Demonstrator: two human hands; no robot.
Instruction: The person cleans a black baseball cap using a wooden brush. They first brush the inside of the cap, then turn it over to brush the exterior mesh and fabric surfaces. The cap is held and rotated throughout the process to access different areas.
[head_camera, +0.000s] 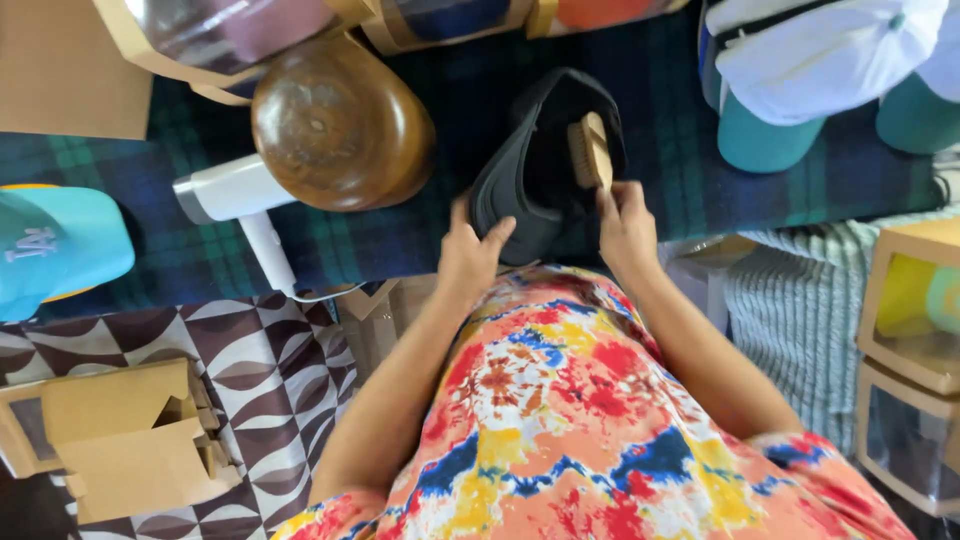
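A black cap (530, 170) lies on a dark plaid cloth (680, 130) over the table. My left hand (470, 255) grips the cap's near left edge, by the brim. My right hand (625, 225) holds a small wooden brush (594, 150) against the inside of the cap. Both arms reach forward over my bright flowered garment.
A round wooden head form (340, 125) and a white hand steamer (235, 195) sit to the left. Near them lies a turquoise cap (60, 245); white and teal caps (800, 70) sit at the right. Cardboard window boxes (910, 330) stand at the right, back and lower left.
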